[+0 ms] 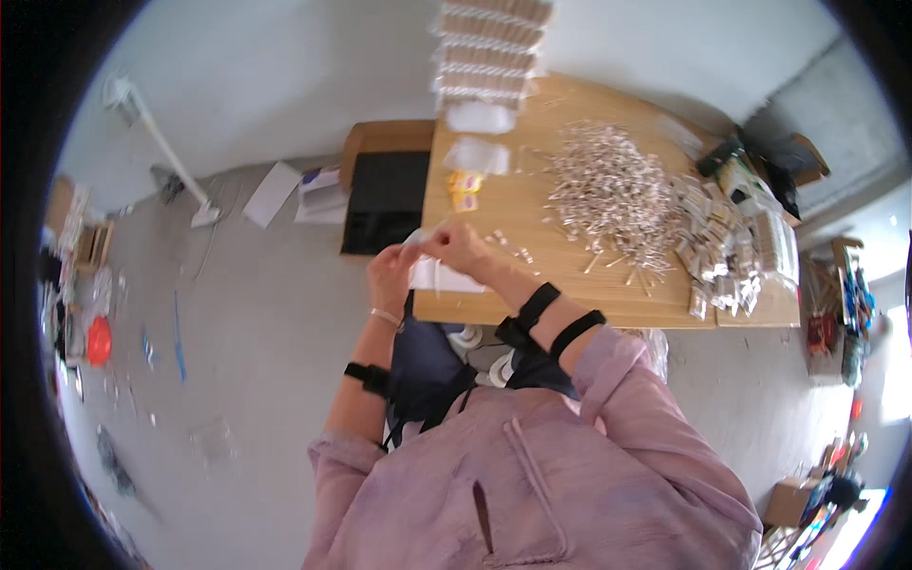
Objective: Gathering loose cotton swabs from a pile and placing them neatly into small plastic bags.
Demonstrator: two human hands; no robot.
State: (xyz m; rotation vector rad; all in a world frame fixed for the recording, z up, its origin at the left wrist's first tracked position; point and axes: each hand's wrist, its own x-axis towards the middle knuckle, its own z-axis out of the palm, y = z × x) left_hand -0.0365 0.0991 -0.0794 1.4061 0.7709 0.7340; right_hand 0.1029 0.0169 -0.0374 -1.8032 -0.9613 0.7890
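Wooden table (556, 299), little sticks (613, 185) piled up

In my head view, mid-frame, the left hand (388, 271) and right hand (458, 249) have bent fingers, pinching a small, blurry white thing (415, 237). Sticks lie up and right.

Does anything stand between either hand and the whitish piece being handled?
Nothing visible does: the left hand and right hand meet at the whitish piece, by the left edge of the wooden table. The hands hide some of it.
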